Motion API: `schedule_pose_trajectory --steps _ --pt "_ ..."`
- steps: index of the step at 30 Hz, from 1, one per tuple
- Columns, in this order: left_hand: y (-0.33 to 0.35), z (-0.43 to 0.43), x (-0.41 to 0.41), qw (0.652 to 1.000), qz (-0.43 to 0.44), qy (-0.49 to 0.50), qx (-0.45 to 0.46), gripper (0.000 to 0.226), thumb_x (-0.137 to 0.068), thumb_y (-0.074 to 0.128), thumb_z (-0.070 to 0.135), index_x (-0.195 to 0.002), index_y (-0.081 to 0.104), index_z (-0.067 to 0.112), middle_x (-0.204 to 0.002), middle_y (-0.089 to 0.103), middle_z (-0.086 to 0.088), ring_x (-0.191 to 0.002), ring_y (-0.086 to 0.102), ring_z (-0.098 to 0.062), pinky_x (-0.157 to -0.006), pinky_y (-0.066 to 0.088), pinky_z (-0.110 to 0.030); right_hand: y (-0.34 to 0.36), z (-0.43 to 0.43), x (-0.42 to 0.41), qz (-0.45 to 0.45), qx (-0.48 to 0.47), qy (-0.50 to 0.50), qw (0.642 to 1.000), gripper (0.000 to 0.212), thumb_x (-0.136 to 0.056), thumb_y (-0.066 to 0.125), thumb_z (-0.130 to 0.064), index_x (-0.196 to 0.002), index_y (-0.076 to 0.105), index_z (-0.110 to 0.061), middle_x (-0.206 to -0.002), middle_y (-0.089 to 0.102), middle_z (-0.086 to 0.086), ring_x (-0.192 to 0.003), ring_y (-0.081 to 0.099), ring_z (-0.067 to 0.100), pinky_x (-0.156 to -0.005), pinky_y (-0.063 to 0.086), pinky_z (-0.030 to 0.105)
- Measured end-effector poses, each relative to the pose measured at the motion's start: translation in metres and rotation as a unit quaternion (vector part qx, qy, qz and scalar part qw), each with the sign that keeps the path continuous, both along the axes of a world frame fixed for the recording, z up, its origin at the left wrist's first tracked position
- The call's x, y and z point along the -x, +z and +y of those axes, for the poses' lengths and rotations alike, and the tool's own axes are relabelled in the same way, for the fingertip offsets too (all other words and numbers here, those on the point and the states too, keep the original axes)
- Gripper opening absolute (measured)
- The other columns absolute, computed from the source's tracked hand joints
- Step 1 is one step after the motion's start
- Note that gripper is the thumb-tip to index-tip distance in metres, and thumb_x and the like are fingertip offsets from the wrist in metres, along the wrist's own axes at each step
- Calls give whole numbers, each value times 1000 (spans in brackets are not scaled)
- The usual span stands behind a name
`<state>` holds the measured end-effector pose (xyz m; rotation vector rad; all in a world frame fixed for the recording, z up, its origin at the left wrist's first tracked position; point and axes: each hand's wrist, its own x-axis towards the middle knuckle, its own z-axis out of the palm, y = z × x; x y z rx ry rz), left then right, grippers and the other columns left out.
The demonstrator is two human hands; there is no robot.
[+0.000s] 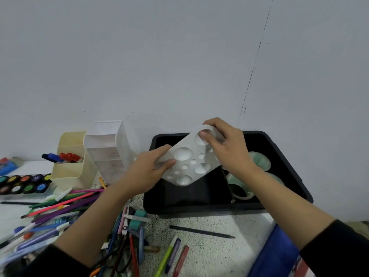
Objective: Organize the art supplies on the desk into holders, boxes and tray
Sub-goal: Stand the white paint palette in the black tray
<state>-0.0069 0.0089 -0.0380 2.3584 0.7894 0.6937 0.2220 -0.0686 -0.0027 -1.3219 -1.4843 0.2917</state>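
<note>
- Nearest, we are seeing loose pens and markers lying heaped on the speckled counter, with a black pencil lying apart to their right.
- We are holding a white palette tilted above the black tray: our left hand is pinching its near edge, and our right hand is closing its grip round the far end.
- Pale green bowls are sitting in the tray's right part.
- Farther left, a cream holder is carrying markers, just beside a white holder.
</note>
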Motion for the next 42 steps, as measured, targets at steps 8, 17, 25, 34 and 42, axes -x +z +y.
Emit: schedule_pose_trajectory --steps 8,17,25,34,42 --pt "-42 39 -32 944 -231 58 230 38 -101 58 21 -137 54 36 -135 61 11 -128 56 -11 -109 44 -40 -19 40 -24 62 147 -53 986 57 -86 77 -38 -131 43 -32 -118 59 -5 -100 64 14 -81 55 27" --pt "-30 76 -58 974 -82 209 29 17 -100 58 19 -115 56 12 -97 64 2 -93 60 -23 -75 38 -27 -31 91 -26 81 114 -90 986 34 -95 63 -13 -109 43 -36 -97 66 13 -80 69 32 -81 60 45" --pt "-50 116 -53 963 -27 269 2 2 -93 65 18 -94 64 16 -82 64 3 -80 62 -22 -73 46 -32 -67 127 -32 28 156 -119 980 26 -91 68 -11 -104 47 -21 -91 63 16 -81 66 36 -77 58 50" --pt "-49 122 -54 954 -80 288 20 14 -89 68 12 -95 59 20 -80 62 6 -67 55 -9 -72 39 -22 -75 135 -35 -83 138 -152 975 29 -86 72 -16 -107 53 -7 -101 60 8 -91 57 23 -78 47 34" --pt "-49 116 -48 957 -83 278 23 23 -88 71 10 -109 62 11 -87 64 0 -66 56 -9 -73 47 -18 -75 128 -40 -73 156 -139 975 45 -82 77 -11 -119 51 -10 -99 63 5 -89 61 21 -78 47 27"
